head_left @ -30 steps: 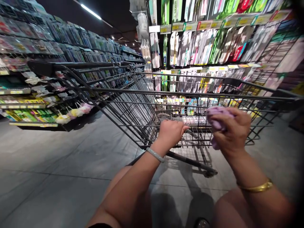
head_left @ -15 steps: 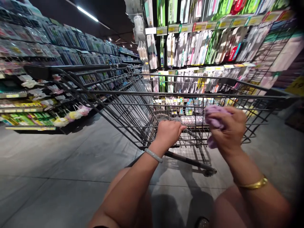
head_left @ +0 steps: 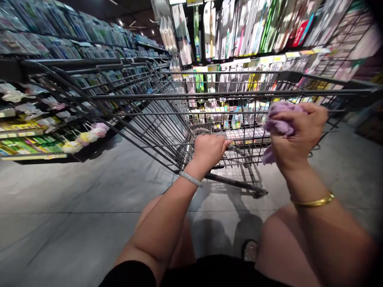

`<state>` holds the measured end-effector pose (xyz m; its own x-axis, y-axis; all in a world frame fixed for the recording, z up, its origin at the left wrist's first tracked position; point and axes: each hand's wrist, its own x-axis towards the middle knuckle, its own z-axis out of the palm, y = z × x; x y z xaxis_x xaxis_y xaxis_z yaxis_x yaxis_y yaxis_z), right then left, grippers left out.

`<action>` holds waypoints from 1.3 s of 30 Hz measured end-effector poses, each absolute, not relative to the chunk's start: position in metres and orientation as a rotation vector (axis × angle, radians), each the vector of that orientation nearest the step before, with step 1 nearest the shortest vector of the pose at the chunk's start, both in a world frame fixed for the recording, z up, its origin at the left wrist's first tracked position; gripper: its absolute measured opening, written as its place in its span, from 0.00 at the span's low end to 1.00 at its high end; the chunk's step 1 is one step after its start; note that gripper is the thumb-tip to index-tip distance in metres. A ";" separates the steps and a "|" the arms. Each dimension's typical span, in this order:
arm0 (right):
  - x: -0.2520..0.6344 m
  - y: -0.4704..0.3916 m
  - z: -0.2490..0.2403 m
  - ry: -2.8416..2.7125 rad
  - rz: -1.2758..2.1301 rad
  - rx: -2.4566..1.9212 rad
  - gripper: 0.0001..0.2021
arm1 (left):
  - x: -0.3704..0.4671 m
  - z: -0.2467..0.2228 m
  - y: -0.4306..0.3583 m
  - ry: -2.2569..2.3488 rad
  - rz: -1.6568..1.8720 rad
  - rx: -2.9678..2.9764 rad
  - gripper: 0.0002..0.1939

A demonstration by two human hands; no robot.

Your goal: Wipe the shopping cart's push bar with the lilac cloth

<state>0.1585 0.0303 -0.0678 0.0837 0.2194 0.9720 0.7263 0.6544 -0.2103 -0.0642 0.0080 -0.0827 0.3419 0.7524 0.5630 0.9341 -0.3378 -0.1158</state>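
Head cam: wire cart (head_left: 209,96)
L hand (head_left: 209,149): curled at cart, can't tell if holding
R hand (head_left: 303,133): closed on purple cloth (head_left: 283,115)

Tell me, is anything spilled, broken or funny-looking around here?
Nothing stands out: the black wire shopping cart shows no obvious damage, and no spill shows on the grey floor. The crumpled lilac cloth is simply bunched in the right hand.
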 end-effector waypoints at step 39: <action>0.161 0.031 -0.073 -1.466 -0.417 -0.847 0.11 | -0.064 -0.081 0.005 -1.507 -0.626 -2.187 0.25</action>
<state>0.1612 0.0310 -0.0732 0.1047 0.2430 0.9644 0.7142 0.6565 -0.2429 -0.0636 0.0046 -0.0815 0.3148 0.7558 0.5742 0.9401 -0.3316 -0.0789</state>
